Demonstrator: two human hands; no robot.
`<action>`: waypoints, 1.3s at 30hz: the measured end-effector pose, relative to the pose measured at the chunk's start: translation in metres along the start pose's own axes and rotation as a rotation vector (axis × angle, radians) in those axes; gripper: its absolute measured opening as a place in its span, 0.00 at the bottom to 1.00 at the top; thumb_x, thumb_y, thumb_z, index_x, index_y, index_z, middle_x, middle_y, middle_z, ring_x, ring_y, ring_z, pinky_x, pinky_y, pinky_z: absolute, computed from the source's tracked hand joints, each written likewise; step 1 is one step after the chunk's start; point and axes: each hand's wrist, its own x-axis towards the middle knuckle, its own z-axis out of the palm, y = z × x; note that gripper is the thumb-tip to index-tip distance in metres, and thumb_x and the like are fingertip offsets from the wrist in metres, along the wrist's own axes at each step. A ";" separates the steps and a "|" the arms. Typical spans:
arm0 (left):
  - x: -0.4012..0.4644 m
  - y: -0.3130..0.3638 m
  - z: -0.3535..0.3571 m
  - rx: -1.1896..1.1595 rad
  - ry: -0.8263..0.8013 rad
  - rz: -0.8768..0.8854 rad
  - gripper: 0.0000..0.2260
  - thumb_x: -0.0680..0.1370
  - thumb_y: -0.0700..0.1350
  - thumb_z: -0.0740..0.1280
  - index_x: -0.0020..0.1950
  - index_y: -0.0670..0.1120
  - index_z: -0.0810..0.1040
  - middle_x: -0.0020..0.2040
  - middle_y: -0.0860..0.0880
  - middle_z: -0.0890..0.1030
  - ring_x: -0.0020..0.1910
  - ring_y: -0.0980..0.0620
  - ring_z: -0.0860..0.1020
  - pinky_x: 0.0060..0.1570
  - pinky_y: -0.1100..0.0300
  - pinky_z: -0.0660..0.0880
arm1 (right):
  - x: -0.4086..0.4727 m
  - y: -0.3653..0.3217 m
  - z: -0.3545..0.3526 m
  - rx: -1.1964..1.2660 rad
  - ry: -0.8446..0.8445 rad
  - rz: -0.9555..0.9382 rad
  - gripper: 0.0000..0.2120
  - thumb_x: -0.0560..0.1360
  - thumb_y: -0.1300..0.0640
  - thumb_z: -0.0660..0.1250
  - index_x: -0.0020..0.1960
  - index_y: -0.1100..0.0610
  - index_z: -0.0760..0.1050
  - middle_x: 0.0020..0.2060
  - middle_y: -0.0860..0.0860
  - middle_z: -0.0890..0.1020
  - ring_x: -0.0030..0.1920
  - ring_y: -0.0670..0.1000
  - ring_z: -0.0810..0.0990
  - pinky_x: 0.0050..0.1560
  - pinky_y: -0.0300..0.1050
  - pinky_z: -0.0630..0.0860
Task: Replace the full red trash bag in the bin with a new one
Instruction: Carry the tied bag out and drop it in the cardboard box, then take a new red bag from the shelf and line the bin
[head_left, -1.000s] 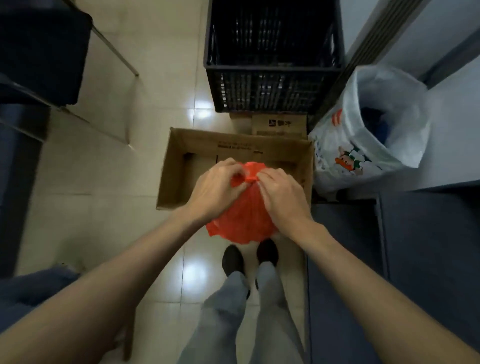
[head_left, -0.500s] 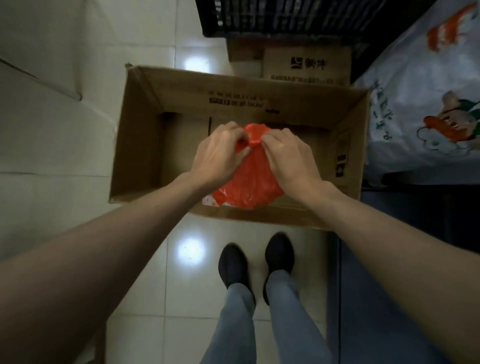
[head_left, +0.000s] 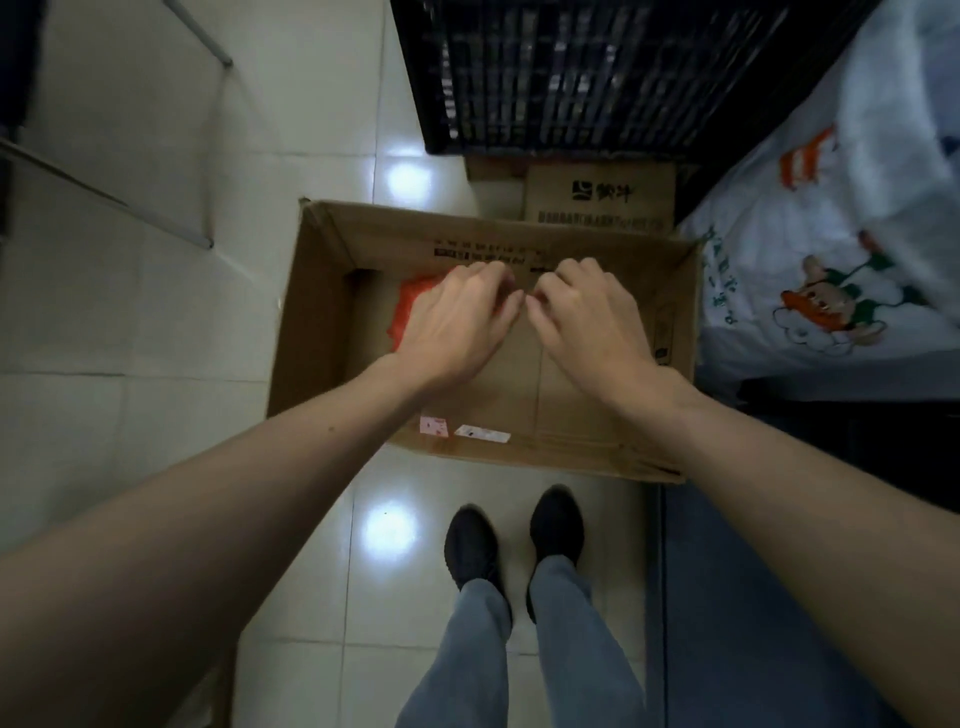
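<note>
A crumpled red trash bag (head_left: 408, 306) lies inside an open cardboard box (head_left: 332, 249) on the floor, at the box's back left. My left hand (head_left: 457, 322) hovers over it and hides most of it. My right hand (head_left: 587, 322) is beside the left one, over the bare box bottom. The fingers of both hands are loosely curled, their tips almost touch, and nothing red shows between them. No bin is in view.
A black slatted crate (head_left: 597, 73) stands behind the box, with a small printed carton (head_left: 597, 200) at its foot. A white plastic bag with a cartoon print (head_left: 831, 260) bulges at the right. My black shoes (head_left: 472, 545) stand on pale tiles. Metal frame legs (head_left: 208, 156) run along the left.
The red bag went from my two hands down into the box and now lies at its back left. Both hands have come off it, and the view has tipped further over the box.
</note>
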 end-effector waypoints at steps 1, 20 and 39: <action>0.003 0.013 -0.025 0.010 0.028 0.011 0.11 0.82 0.52 0.60 0.58 0.49 0.76 0.54 0.52 0.80 0.50 0.55 0.76 0.43 0.63 0.66 | 0.006 -0.006 -0.025 -0.005 0.036 -0.005 0.12 0.79 0.54 0.58 0.50 0.59 0.77 0.48 0.57 0.79 0.50 0.57 0.76 0.49 0.52 0.72; -0.022 0.317 -0.506 0.234 0.673 0.304 0.16 0.78 0.58 0.57 0.38 0.49 0.73 0.37 0.49 0.78 0.39 0.46 0.78 0.34 0.53 0.72 | 0.014 -0.104 -0.602 -0.139 0.581 0.024 0.17 0.78 0.44 0.59 0.44 0.55 0.77 0.42 0.53 0.80 0.46 0.57 0.79 0.46 0.52 0.74; -0.068 0.546 -0.574 0.214 0.736 0.773 0.18 0.81 0.61 0.55 0.50 0.50 0.77 0.44 0.54 0.82 0.38 0.54 0.76 0.34 0.58 0.65 | -0.165 -0.060 -0.770 -0.381 0.757 0.424 0.21 0.81 0.45 0.52 0.47 0.58 0.77 0.45 0.55 0.80 0.47 0.54 0.77 0.47 0.49 0.74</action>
